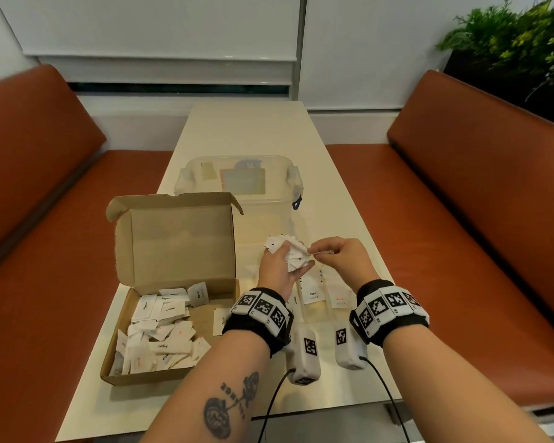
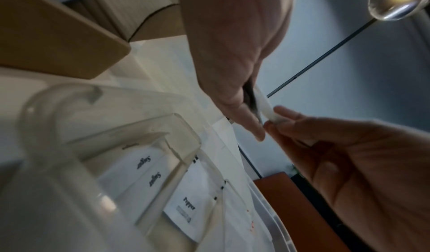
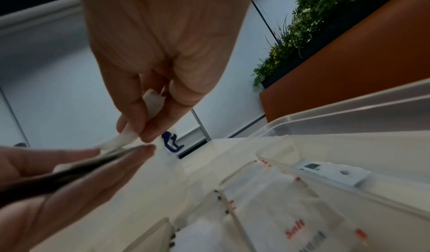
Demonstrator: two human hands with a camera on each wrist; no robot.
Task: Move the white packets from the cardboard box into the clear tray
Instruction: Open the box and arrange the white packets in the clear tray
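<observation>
Holding a fan of packets (image 1: pixel 287 252) in my left hand (image 1: pixel 277 270), I pinch one packet (image 3: pixel 130 138) off its edge with my right hand (image 1: pixel 339 255), thumb and forefinger clamped on the paper. My left fingers (image 2: pixel 242 120) are curled round the stack, and the two hands meet fingertip to fingertip above the tray (image 1: pixel 325 310). Just below my hands, the tray's clear compartments show packets marked Sugar, Pepper and Salt standing in rows. To the left of my left hand sits the box (image 1: pixel 173 276), lid up, with a loose heap of packets lying inside. Beyond my hands stands a clear lidded tub (image 1: pixel 237 183). All of it rests on the pale counter (image 1: pixel 247 129), orange benches (image 1: pixel 461 203) on either side.
</observation>
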